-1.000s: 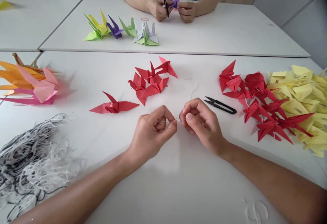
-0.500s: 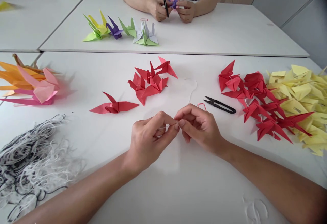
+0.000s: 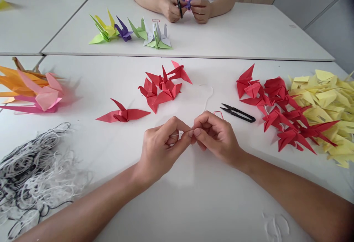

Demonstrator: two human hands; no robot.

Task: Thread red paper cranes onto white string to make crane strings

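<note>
My left hand (image 3: 163,146) and my right hand (image 3: 217,135) meet fingertip to fingertip above the white table, both pinched on a thin white string (image 3: 177,134). A short stretch of it shows inside my left fingers; the point between the fingertips is too small to make out. Part of a white string (image 3: 208,96) also lies on the table behind my right hand. Beyond my left hand rests a single red paper crane (image 3: 123,115), with a cluster of red paper cranes (image 3: 163,87) farther back. Black thread snips (image 3: 238,113) and a red paper clip (image 3: 218,114) lie past my right hand.
At right, strung red cranes (image 3: 287,113) lie against a heap of yellow folded paper (image 3: 329,102). Tangled black and white string (image 3: 33,175) covers the left front, below orange and pink cranes (image 3: 44,94). Opposite, a person's hands (image 3: 200,11) hold scissors (image 3: 179,4) and a purple crane (image 3: 188,2).
My fingertips have drawn slightly closer together, and my left hand has shifted a little. The things on the table stay where they were.
</note>
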